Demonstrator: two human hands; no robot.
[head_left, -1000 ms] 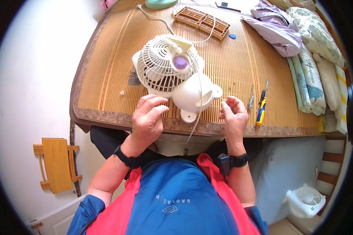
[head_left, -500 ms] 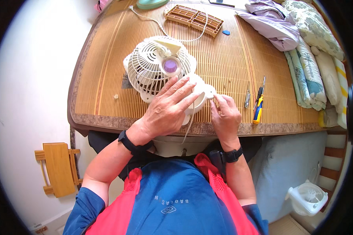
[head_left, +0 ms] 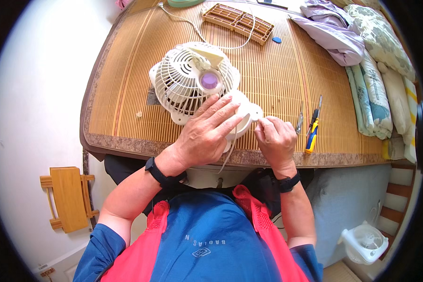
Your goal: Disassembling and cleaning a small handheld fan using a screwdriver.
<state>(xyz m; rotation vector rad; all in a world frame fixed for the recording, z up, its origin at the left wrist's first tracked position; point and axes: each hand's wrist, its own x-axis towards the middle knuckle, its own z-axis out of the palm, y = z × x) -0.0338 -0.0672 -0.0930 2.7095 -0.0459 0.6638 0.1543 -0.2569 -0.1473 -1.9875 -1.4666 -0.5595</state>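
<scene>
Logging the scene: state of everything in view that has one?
Fan: caged, sitting on the mat
Fan base: partly covered by the left hand
Left hand: open, outstretched
Right hand: curled at the base's lug; grip contents unclear
White cable: loosely curved
Screwdriver: lying flat, tip away from the person
Lilac cloth: crumpled
Patterned bedding: folded

To the left of the fan (head_left: 174,70), the bamboo mat (head_left: 122,70) lies open to its edge, apart from a small white piece (head_left: 139,114) on the near part. A second bare strip runs between the fan and the metal tool (head_left: 300,121) beside the screwdriver (head_left: 311,136), its near end blocked by the right hand (head_left: 278,138), while the left hand (head_left: 206,131) bars the front. Behind, a looping cord (head_left: 221,48) and slatted frame (head_left: 237,23) obstruct; folded bedding (head_left: 369,98) walls off the far right.
</scene>
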